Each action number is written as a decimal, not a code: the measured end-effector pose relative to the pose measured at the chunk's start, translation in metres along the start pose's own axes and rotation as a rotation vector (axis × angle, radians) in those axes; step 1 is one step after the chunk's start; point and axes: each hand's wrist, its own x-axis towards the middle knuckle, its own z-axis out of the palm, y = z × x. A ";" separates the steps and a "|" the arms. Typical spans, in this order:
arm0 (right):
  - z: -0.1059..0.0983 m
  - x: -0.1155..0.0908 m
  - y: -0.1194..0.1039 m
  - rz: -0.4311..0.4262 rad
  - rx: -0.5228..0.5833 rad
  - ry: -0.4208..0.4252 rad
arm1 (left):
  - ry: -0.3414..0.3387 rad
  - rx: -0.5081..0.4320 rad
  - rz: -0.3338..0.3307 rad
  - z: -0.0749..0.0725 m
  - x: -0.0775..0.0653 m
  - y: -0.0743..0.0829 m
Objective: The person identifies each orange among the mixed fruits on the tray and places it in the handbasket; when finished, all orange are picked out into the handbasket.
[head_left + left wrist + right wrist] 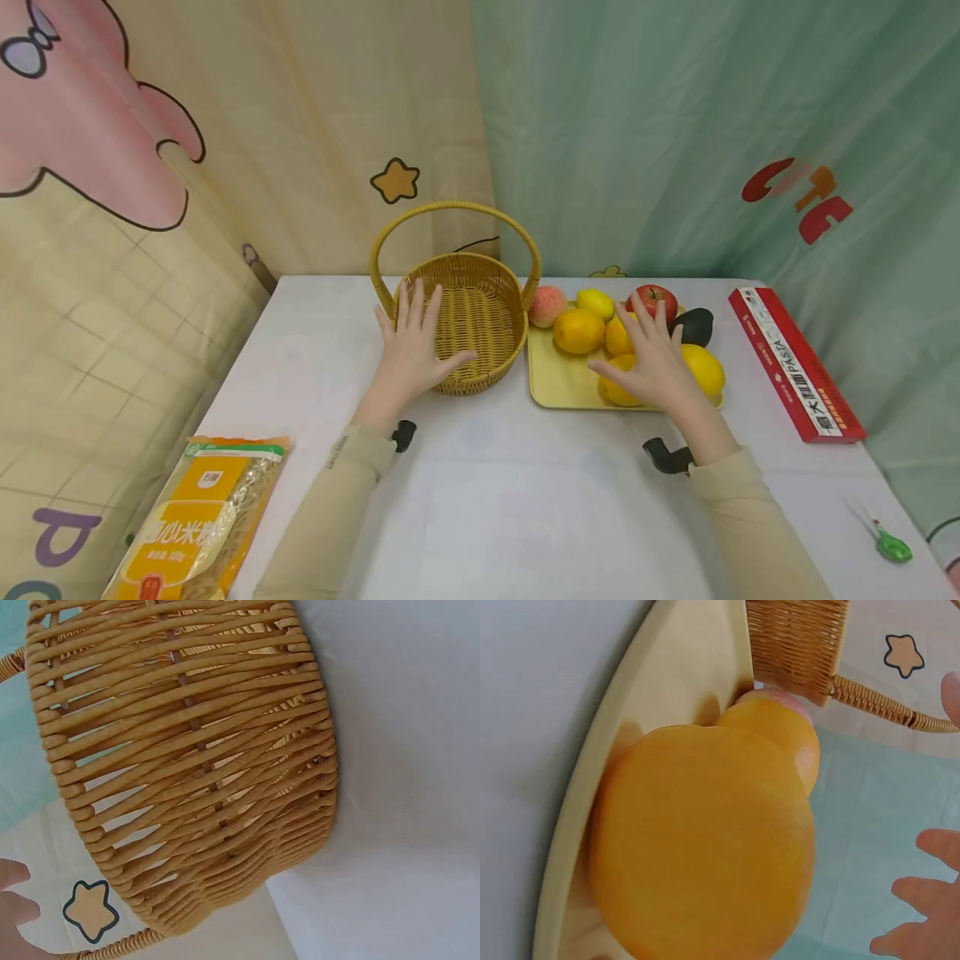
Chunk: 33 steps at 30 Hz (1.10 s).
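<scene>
My left hand (pixel 408 354) is spread with fingers apart over the front left of a wicker basket (pixel 487 329) with a tall arched handle. Nothing is in its grasp; the left wrist view shows the basket's woven side (pixel 187 750) close by. Over a yellow tray (pixel 558 385) of fruit hovers my right hand (pixel 656 358), fingers spread and holding nothing. The tray area has a peach (pixel 547 306), a lemon (pixel 595 303), an orange (pixel 578 331), a red apple (pixel 660 297), a dark avocado (pixel 693 327) and a larger yellow fruit (pixel 705 371). An orange-yellow fruit (pixel 705 840) fills the right wrist view.
A red pasta box (pixel 798 367) lies at the right of the white table (pixel 510 500). A noodle packet (pixel 198 517) is at the front left. Near the right edge lies a small green-ended object (pixel 892 546). Curtains (pixel 637 125) hang behind the table.
</scene>
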 end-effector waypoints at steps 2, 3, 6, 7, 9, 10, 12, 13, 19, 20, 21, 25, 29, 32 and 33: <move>0.001 -0.002 0.002 -0.003 0.008 -0.010 | 0.001 -0.011 0.002 -0.001 -0.003 -0.002; 0.001 -0.004 0.003 -0.006 0.010 -0.011 | 0.005 -0.023 0.003 -0.001 -0.004 -0.003; 0.002 -0.008 0.005 -0.013 0.031 -0.017 | 0.001 -0.043 -0.003 -0.001 -0.009 -0.008; 0.002 -0.010 0.006 -0.014 0.039 -0.019 | 0.000 -0.048 -0.004 0.000 -0.010 -0.010; 0.003 -0.014 0.009 -0.017 0.053 -0.020 | -0.002 -0.070 -0.006 0.000 -0.014 -0.013; 0.004 -0.015 0.010 -0.018 0.060 -0.022 | -0.005 -0.085 -0.011 0.000 -0.016 -0.016; 0.006 -0.018 0.012 -0.020 0.073 -0.030 | -0.004 -0.114 -0.020 0.001 -0.020 -0.020; 0.007 -0.020 0.014 -0.022 0.081 -0.033 | -0.002 -0.131 -0.026 0.001 -0.022 -0.022; 0.013 -0.026 0.019 -0.013 0.108 -0.054 | 0.027 -0.192 -0.052 0.005 -0.032 -0.034; 0.014 -0.028 0.020 -0.013 0.107 -0.058 | 0.028 -0.196 -0.056 0.006 -0.034 -0.036; 0.015 -0.029 0.021 -0.015 0.106 -0.061 | 0.026 -0.205 -0.063 0.007 -0.034 -0.037; 0.015 -0.033 0.024 -0.025 0.111 -0.077 | -0.002 -0.311 -0.123 0.008 -0.037 -0.042; 0.017 -0.035 0.028 -0.012 0.119 -0.088 | -0.028 -0.435 -0.186 0.008 -0.037 -0.045; 0.019 -0.035 0.031 -0.006 0.115 -0.086 | -0.032 -0.455 -0.197 0.011 -0.036 -0.047; 0.019 -0.035 0.032 -0.006 0.112 -0.086 | -0.030 -0.457 -0.199 0.012 -0.036 -0.047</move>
